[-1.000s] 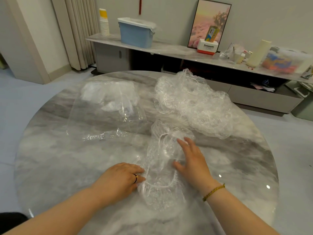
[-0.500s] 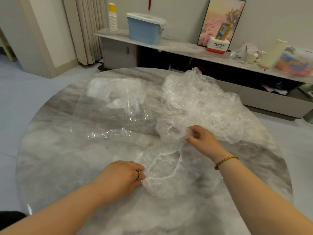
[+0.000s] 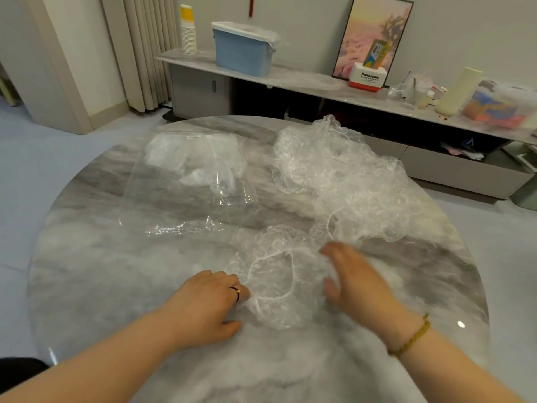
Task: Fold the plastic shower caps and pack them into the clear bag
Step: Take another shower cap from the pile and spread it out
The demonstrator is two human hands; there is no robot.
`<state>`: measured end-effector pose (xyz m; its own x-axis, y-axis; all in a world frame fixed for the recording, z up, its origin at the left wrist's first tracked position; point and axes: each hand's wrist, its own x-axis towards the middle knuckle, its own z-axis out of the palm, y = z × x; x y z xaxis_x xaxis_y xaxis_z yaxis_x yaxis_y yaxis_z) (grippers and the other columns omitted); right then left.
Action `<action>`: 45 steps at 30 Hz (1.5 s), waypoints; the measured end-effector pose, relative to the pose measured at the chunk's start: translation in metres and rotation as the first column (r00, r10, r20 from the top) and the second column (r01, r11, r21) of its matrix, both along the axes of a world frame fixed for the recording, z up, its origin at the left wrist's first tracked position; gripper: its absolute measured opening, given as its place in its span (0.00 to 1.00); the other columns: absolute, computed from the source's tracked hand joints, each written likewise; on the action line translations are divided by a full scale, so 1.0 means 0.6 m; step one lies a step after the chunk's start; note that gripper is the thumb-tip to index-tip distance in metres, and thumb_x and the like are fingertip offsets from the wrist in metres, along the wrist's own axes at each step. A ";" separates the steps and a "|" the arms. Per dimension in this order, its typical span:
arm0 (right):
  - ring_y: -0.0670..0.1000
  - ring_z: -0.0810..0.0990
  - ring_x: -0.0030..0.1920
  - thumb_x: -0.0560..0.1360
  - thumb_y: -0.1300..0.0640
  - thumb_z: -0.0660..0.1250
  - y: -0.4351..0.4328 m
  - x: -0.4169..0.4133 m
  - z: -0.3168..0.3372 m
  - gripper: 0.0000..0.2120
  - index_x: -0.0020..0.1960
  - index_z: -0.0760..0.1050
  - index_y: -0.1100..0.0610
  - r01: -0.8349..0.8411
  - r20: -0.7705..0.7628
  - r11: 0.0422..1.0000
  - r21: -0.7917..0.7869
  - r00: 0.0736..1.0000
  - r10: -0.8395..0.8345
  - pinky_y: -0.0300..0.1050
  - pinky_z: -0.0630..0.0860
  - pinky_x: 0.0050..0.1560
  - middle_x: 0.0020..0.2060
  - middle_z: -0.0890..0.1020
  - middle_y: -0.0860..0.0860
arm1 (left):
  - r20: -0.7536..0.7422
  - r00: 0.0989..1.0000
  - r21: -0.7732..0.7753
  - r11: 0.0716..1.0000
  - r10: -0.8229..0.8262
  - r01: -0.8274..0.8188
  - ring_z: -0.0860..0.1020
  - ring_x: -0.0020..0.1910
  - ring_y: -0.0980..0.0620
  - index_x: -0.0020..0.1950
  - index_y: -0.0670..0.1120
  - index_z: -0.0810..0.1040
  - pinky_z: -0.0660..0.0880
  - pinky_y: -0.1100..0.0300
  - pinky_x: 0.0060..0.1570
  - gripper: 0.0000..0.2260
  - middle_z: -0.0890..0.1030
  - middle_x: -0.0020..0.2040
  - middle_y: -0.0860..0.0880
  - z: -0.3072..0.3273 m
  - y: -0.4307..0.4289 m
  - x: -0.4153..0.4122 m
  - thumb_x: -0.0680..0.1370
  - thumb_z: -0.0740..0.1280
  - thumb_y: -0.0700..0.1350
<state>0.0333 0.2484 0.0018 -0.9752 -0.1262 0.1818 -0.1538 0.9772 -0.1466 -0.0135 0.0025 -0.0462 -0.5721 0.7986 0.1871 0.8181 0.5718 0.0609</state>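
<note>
Cap (image 3: 276, 274) on table (image 3: 116, 286): left hand (image 3: 209, 303) pinches its rim as anchor; right hand (image 3: 354, 280), fingers straight, probably smoothing it (blurred).

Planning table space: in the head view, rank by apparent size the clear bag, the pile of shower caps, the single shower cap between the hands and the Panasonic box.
Largest, alike, unranked: clear bag and pile of shower caps.
Then single shower cap, though nearest the camera.
Smallest: Panasonic box, far back, so true size unsure.
</note>
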 end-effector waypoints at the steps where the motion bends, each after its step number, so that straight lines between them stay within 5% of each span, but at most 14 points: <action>1: 0.51 0.83 0.43 0.64 0.48 0.60 -0.023 0.022 -0.007 0.21 0.55 0.69 0.54 -0.102 0.018 0.995 0.023 0.995 0.101 0.38 0.78 0.40 0.48 0.82 0.53 | 0.006 1.000 -0.002 1.000 0.006 -0.006 0.73 0.25 0.64 0.34 0.58 0.81 0.66 0.75 0.26 0.18 0.74 0.28 0.62 0.000 0.000 0.003 0.60 0.53 0.60; 6: 0.44 0.80 0.40 0.59 0.46 0.56 -0.090 0.055 -0.044 0.20 0.49 0.72 0.50 -0.230 0.032 0.970 0.073 0.973 0.228 0.34 0.69 0.47 0.41 0.81 0.44 | 0.042 0.998 0.010 0.998 -0.055 0.055 0.72 0.27 0.66 0.33 0.59 0.80 0.63 0.74 0.31 0.17 0.74 0.28 0.63 0.011 0.002 0.021 0.60 0.53 0.59; 10: 0.44 0.77 0.28 0.59 0.53 0.53 -0.077 0.044 -0.052 0.12 0.31 0.75 0.50 -0.099 0.062 0.995 -0.001 0.993 0.099 0.33 0.68 0.26 0.29 0.77 0.43 | 0.097 0.989 0.120 0.988 -0.108 0.096 0.69 0.40 0.63 0.41 0.58 0.79 0.64 0.70 0.44 0.16 0.75 0.38 0.61 0.025 0.001 0.027 0.60 0.56 0.58; 13: 0.45 0.80 0.36 0.66 0.60 0.59 -0.067 0.053 -0.052 0.10 0.40 0.79 0.53 -0.025 0.140 0.986 -0.164 0.989 0.048 0.33 0.71 0.33 0.36 0.80 0.44 | 0.114 0.989 0.092 0.992 -0.092 0.082 0.71 0.52 0.62 0.53 0.57 0.71 0.64 0.67 0.56 0.24 0.79 0.51 0.58 0.021 -0.007 0.025 0.59 0.56 0.62; 16: 0.49 0.77 0.50 0.74 0.61 0.61 -0.052 0.050 -0.052 0.10 0.54 0.77 0.57 0.048 0.232 0.965 -0.257 0.973 0.014 0.35 0.69 0.49 0.48 0.80 0.49 | 0.173 0.985 -0.012 1.000 0.004 -0.002 0.78 0.49 0.66 0.53 0.58 0.76 0.66 0.70 0.56 0.29 0.81 0.50 0.62 0.020 -0.009 0.025 0.58 0.52 0.67; 18: 0.50 0.77 0.45 0.75 0.61 0.61 -0.047 0.048 -0.052 0.06 0.47 0.77 0.58 0.099 0.258 0.929 -0.356 0.966 -0.004 0.38 0.69 0.46 0.42 0.80 0.51 | 0.165 0.986 0.007 0.999 0.032 -0.034 0.79 0.46 0.67 0.47 0.57 0.81 0.66 0.73 0.53 0.28 0.81 0.48 0.62 0.020 -0.004 0.024 0.59 0.51 0.67; 22: 0.45 0.68 0.31 0.76 0.59 0.63 -0.044 0.043 -0.051 0.13 0.33 0.68 0.52 0.227 0.299 0.820 -0.526 0.952 -0.072 0.35 0.65 0.34 0.28 0.71 0.46 | 0.341 0.930 0.120 0.975 0.137 -0.188 0.72 0.62 0.62 0.47 0.52 0.80 0.60 0.74 0.57 0.29 0.74 0.63 0.58 0.006 0.002 0.015 0.64 0.47 0.65; 25: 0.45 0.66 0.30 0.76 0.57 0.63 -0.042 0.037 -0.051 0.13 0.34 0.70 0.59 0.291 0.285 0.776 -0.560 0.947 -0.149 0.36 0.63 0.32 0.27 0.69 0.48 | 0.612 0.771 0.194 0.912 0.176 -0.362 0.74 0.38 0.60 0.29 0.47 0.68 0.67 0.64 0.43 0.22 0.77 0.37 0.51 0.000 0.005 0.009 0.72 0.55 0.63; 28: 0.47 0.68 0.32 0.76 0.55 0.63 -0.044 0.032 -0.056 0.14 0.35 0.71 0.61 0.343 0.276 0.748 -0.568 0.936 -0.220 0.39 0.65 0.34 0.29 0.72 0.51 | 0.753 0.622 0.219 0.810 0.214 -0.545 0.72 0.30 0.60 0.24 0.50 0.66 0.69 0.61 0.39 0.21 0.74 0.24 0.57 0.005 0.002 0.003 0.78 0.63 0.47; 32: 0.44 0.67 0.30 0.77 0.55 0.61 -0.054 0.033 -0.058 0.13 0.34 0.66 0.52 0.371 0.288 0.805 -0.463 0.922 -0.259 0.35 0.65 0.33 0.28 0.70 0.45 | 0.664 0.645 0.112 0.803 0.378 -0.585 0.70 0.29 0.58 0.31 0.50 0.66 0.66 0.64 0.35 0.17 0.72 0.26 0.55 0.024 0.004 0.014 0.79 0.61 0.51; 36: 0.48 0.74 0.40 0.78 0.52 0.59 -0.069 0.036 -0.057 0.07 0.54 0.69 0.52 0.340 0.242 0.890 -0.305 0.931 -0.273 0.40 0.68 0.39 0.38 0.74 0.47 | 0.307 0.772 0.002 0.811 0.556 -0.585 0.75 0.41 0.51 0.52 0.53 0.67 0.63 0.61 0.38 0.07 0.76 0.39 0.55 0.040 0.014 0.027 0.79 0.59 0.55; 40: 0.47 0.73 0.42 0.78 0.52 0.58 -0.076 0.035 -0.060 0.12 0.60 0.66 0.53 0.313 0.196 0.934 -0.171 0.940 -0.279 0.39 0.67 0.37 0.46 0.73 0.45 | -0.077 0.959 0.376 0.898 0.274 -0.227 0.75 0.45 0.50 0.55 0.49 0.71 0.65 0.62 0.47 0.11 0.79 0.47 0.50 0.019 0.023 0.029 0.74 0.58 0.47; 43: 0.49 0.77 0.39 0.64 0.57 0.75 -0.077 0.034 -0.077 0.20 0.51 0.71 0.54 0.237 -0.045 0.969 -0.075 0.970 -0.240 0.36 0.70 0.33 0.45 0.78 0.48 | -0.204 0.979 0.224 0.974 0.005 0.042 0.71 0.56 0.53 0.54 0.51 0.80 0.59 0.58 0.63 0.16 0.82 0.53 0.50 -0.019 0.029 0.036 0.80 0.52 0.50; 45: 0.51 0.75 0.46 0.61 0.60 0.72 -0.077 0.032 -0.091 0.20 0.49 0.68 0.53 0.142 -0.239 0.987 -0.075 0.958 -0.156 0.42 0.75 0.45 0.46 0.81 0.52 | -0.176 0.984 0.053 0.998 -0.022 0.032 0.69 0.61 0.54 0.57 0.49 0.80 0.52 0.57 0.67 0.20 0.81 0.57 0.50 -0.034 0.030 0.040 0.77 0.52 0.54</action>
